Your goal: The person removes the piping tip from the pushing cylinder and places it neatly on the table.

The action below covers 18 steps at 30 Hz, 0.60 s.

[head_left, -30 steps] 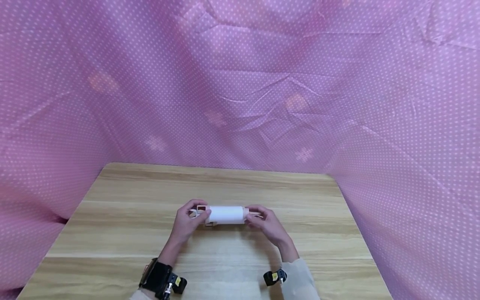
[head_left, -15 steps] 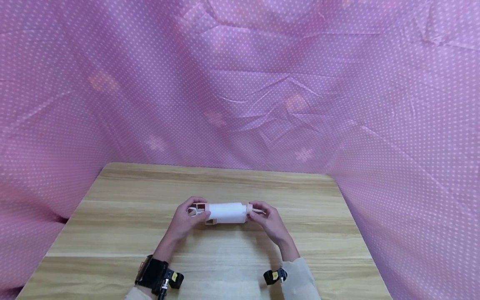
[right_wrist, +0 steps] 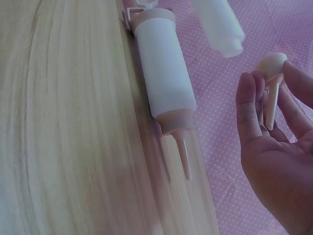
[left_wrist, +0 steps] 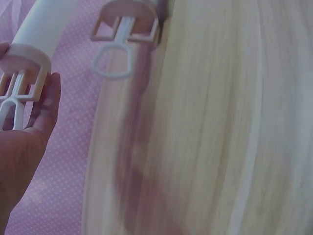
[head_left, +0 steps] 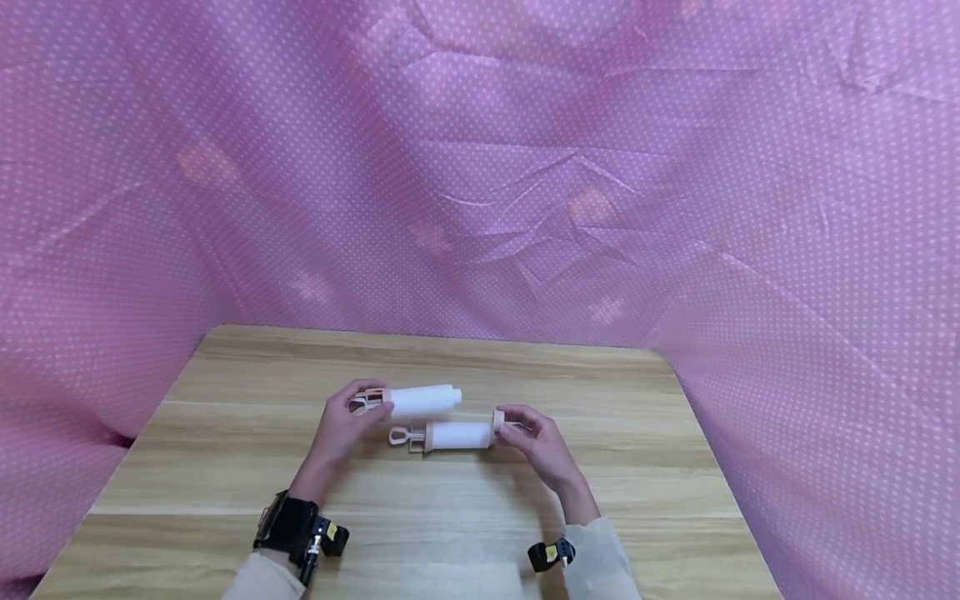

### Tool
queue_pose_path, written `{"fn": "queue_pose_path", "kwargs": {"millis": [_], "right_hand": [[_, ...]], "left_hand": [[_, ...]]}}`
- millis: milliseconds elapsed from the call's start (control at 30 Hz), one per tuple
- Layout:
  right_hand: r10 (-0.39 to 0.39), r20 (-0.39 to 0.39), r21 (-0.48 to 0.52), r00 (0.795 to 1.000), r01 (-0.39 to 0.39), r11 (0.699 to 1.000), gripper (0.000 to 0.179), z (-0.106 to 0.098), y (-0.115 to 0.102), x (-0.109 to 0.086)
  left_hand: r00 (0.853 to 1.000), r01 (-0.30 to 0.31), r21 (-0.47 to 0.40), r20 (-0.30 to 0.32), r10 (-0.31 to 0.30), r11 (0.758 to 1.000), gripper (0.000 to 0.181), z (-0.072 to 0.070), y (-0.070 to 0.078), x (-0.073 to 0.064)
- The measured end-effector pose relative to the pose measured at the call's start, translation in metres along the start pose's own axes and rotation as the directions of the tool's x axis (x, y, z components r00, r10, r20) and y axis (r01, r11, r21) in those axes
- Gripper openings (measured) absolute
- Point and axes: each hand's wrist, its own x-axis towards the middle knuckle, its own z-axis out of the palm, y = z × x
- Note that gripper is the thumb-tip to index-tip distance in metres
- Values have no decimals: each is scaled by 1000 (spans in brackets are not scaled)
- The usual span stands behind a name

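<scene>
In the head view my left hand (head_left: 337,429) grips a white-barrelled plastic syringe (head_left: 422,400) by its beige collar and finger-grip end. Its bare narrow tip (right_wrist: 231,48) points right, as the right wrist view also shows. Thumb and fingers of my right hand (head_left: 538,446) pinch a beige nozzle cap (right_wrist: 272,71) with a long thin spout, apart from the held syringe. A second, similar syringe (head_left: 459,435) lies on the table between and just below the hands. Its ring-shaped plunger handle (left_wrist: 113,61) points left, and its own spout (right_wrist: 184,159) is fitted at the right end.
A wood-grain table (head_left: 450,517) spans the area under both arms. Pink dotted cloth (head_left: 480,167) hangs behind it and along both sides. A black strap with a small camera (head_left: 300,529) sits on the left wrist, another camera (head_left: 551,554) on the right.
The nozzle cap has come off the held syringe. My left hand has moved left and away from me with that syringe, exposing the second one. My right hand has barely moved.
</scene>
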Motion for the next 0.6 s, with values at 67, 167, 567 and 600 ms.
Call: {"fn": "queue_pose_path", "kwargs": {"millis": [67, 167, 567, 600], "right_hand": [[-7, 4, 1, 1000, 7, 1000, 41, 0, 0, -1], [-19, 13, 13, 1000, 19, 1000, 42, 0, 1, -1], [-31, 18, 10, 999, 31, 999, 43, -1, 4, 0], [-30, 18, 8, 999, 30, 1000, 43, -1, 4, 1]], "left_hand": [[1000, -2, 7, -2, 2, 1000, 43, -3, -4, 4], [1000, 21, -7, 1, -21, 1000, 44, -6, -9, 10], [997, 74, 52, 34, -76, 996, 54, -16, -26, 39], [996, 73, 62, 44, -75, 995, 53, -18, -27, 40]]}}
